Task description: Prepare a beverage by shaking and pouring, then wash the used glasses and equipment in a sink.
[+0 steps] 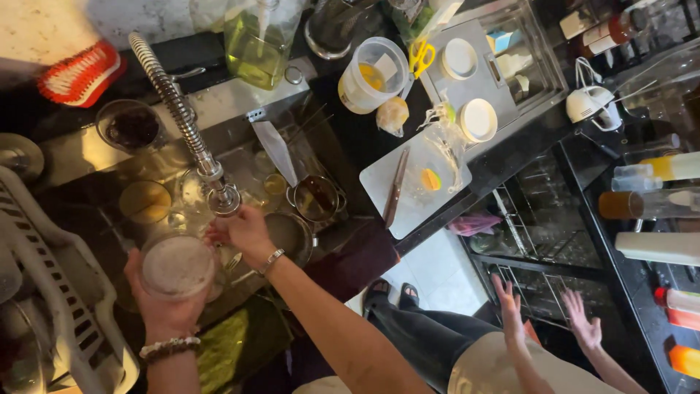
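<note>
Steel sink [240,157]: left hand [164,295] grips round frosted glass [177,266].

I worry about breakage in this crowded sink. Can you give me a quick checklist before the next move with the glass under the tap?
1. Left hand grips the glass firmly: ok.
2. Right hand is at the spring faucet head: ok.
3. Water running: cannot tell.
4. Sink has room below: not ok, small pot and other dishes crowd it.
5. Knife lies clear on the cutting board: ok.
6. Other person's hands are well away: ok.
</note>
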